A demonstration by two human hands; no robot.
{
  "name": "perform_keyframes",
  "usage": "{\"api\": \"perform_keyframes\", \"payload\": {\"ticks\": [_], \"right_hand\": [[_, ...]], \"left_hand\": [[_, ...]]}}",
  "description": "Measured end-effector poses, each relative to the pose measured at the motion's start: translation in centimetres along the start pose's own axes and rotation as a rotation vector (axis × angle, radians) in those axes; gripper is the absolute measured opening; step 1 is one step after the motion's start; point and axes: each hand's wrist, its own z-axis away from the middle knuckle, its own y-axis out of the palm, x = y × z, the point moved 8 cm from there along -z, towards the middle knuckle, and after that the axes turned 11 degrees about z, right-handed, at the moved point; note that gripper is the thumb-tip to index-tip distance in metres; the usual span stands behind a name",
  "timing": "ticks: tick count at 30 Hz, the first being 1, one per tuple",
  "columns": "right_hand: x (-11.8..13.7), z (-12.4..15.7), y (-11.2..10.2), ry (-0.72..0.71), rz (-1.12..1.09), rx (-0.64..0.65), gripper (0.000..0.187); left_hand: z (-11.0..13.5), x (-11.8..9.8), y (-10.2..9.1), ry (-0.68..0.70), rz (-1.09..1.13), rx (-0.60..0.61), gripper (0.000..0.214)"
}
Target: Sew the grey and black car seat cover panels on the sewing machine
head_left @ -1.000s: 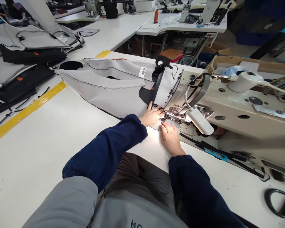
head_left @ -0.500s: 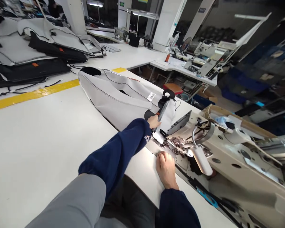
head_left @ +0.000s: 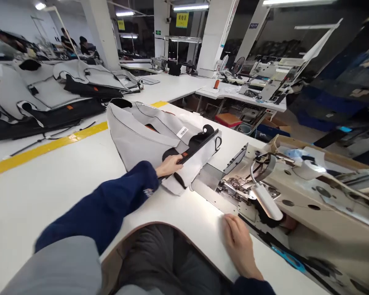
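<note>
My left hand (head_left: pixel 170 165) is closed on the near edge of a light grey sewn fabric piece (head_left: pixel 135 137) with black trim, beside its black band. A white barcode label (head_left: pixel 182 132) lies on the fabric, and a small black loop (head_left: pixel 218 143) sticks out at its right end. The piece lies on the white table, left of the sewing machine (head_left: pixel 301 192) and apart from its needle area. My right hand (head_left: pixel 240 243) rests on the table edge in front of the machine, fingers curled together, with nothing seen in it; its fingertips are partly hidden.
Similar grey and black pieces (head_left: pixel 52 92) are piled at the left, beyond yellow tape (head_left: pixel 76 135). Blue-handled scissors (head_left: pixel 287 258) lie by the machine base. A lamp (head_left: pixel 267 200) hangs over the needle area. An open cardboard box (head_left: pixel 273 144) stands behind the machine.
My left hand has drawn the fabric piece leftward, away from the machine's needle area. My right hand has shifted toward me and to the right in view. The camera has tilted up.
</note>
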Motion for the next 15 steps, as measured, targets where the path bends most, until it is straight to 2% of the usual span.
{"api": "perform_keyframes", "payload": {"ticks": [2,5,6,7,8,9,11,12,13,15], "right_hand": [[0.1,-0.8,-0.7,0.068,-0.058,-0.021,0.019],[1.7,-3.9,-1.1,0.114,-0.176,-0.057,0.023],[2.7,-5.2,-0.8,0.112,-0.188,-0.043,0.023],[3.9,-6.5,-0.2,0.105,-0.174,0.004,0.024],[5.2,-7.7,0.7,0.095,-0.137,0.070,0.025],[6.8,-8.6,1.8,0.073,-0.092,0.157,0.026],[10.0,-9.6,4.3,0.022,-0.017,0.345,0.027],[11.5,-9.6,5.5,0.003,0.001,0.422,0.027],[12.9,-9.5,6.6,-0.007,0.011,0.478,0.027],[14.8,-8.8,8.0,-0.004,0.025,0.517,0.026]], "left_hand": [[6.3,-0.2,0.3,0.024,0.023,0.183,0.005],[16.4,-0.2,3.1,-0.026,-0.030,0.621,0.017],[19.0,-0.2,3.9,-0.048,-0.053,0.770,0.019],[20.4,-0.3,3.9,-0.054,-0.085,0.838,0.022],[20.4,-0.4,3.4,-0.038,-0.121,0.826,0.025],[19.2,-0.6,2.2,0.001,-0.169,0.730,0.025],[14.3,-1.0,-1.5,0.095,-0.290,0.359,0.025],[11.7,-1.0,-3.0,0.120,-0.333,0.209,0.032],[9.1,-0.8,-3.9,0.115,-0.345,0.117,0.041],[4.7,0.5,-3.8,0.012,-0.266,0.100,0.052]]}}
